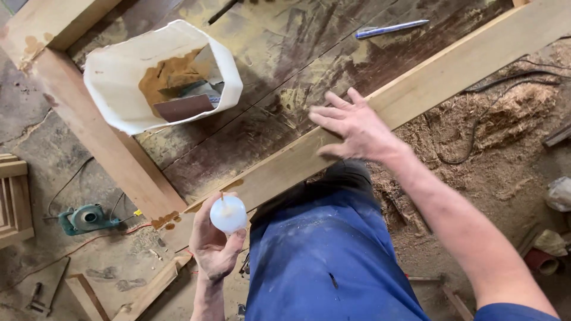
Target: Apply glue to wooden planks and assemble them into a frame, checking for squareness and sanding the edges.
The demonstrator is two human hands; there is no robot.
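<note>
On rough plank [452, 65], splayed right hand [351, 128]

The left hand [215, 242] grips a white glue bottle [228, 214], nozzle tilted toward a pale plank [452, 65] — the right hand [355, 128] lies spread flat on it, beside a cut-open white jug [113, 89].

A long plank [452, 65] lies slanting across the table [285, 53], from lower left to upper right. The right hand [351, 128] rests flat on the plank near its middle. The left hand [215, 246] holds a small round bottle [228, 214] over the plank's lower end. Behind the plank, a cut-open tub [119, 95] stands on the table, with what seems to be sawdust [166, 74] and a scraper [184, 107] in it. A pen [391, 28] lies far right on the table. A power tool [88, 219] sits on the floor at the left.
</note>
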